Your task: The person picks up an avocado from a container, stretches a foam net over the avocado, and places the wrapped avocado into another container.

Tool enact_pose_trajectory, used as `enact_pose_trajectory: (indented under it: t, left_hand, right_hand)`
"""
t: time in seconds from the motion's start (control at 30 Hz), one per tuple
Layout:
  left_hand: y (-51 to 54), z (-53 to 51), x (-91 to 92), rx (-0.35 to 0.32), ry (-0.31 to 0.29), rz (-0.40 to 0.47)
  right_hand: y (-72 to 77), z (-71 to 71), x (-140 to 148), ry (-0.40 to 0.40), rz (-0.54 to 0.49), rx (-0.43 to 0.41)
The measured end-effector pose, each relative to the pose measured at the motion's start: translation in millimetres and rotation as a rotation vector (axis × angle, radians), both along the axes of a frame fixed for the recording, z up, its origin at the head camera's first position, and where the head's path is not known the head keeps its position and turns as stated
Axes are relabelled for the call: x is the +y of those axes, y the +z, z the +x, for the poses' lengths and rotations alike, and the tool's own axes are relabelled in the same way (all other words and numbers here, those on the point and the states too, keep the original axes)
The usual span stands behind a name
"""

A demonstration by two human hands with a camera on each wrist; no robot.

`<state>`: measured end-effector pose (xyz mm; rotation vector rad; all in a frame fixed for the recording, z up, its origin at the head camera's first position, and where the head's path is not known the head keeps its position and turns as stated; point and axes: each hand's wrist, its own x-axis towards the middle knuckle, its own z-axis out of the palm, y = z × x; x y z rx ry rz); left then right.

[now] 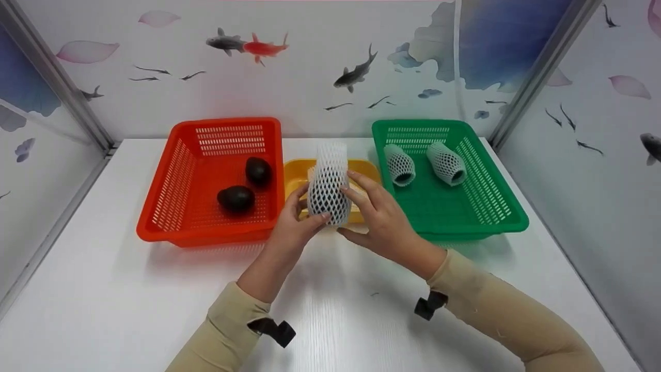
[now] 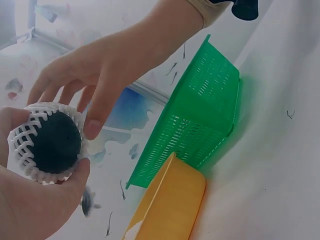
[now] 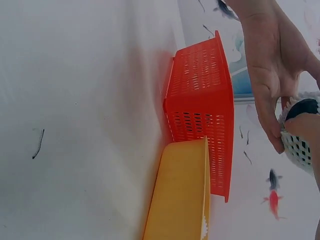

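My left hand (image 1: 297, 222) grips a dark avocado (image 2: 57, 142) inside a white foam net sleeve (image 1: 330, 191), held up in front of the yellow bin (image 1: 364, 168). The avocado's bare dark end shows in the left wrist view; the sleeve's upper part rises narrow beyond it. My right hand (image 1: 384, 222) is at the sleeve's right side, its fingertips against the net and its thumb spread below. In the red basket (image 1: 160, 206) lie two bare avocados (image 1: 236, 199). Two netted pieces (image 1: 446, 163) lie in the green basket (image 1: 496, 212).
The yellow bin stands between the two baskets, partly hidden by my hands; some white netting (image 2: 132, 233) shows inside it. All stand on a white table (image 1: 330, 310). Printed panels (image 1: 310, 93) wall in the back and sides. A small dark mark (image 1: 375, 294) is on the tabletop.
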<state>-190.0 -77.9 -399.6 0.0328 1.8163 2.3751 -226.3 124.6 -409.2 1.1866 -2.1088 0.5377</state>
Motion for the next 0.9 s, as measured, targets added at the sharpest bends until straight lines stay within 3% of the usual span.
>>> enact_pose_trajectory:
  t: [0.33,0.57,0.9]
  left_hand:
    - [1.9,4.9,0.5,0.098,-0.119,-0.021]
    - [4.4,3.4,5.0,0.091,-0.170,0.082]
    - [7.6,4.8,19.3,0.074,-0.120,0.092]
  right_hand:
    - [0.5,3.0,0,0.157,-0.048,-0.031]
    - [-0.8,3.9,-3,0.197,-0.092,-0.012]
    - [-0.4,3.3,-6,0.161,-0.192,0.009]
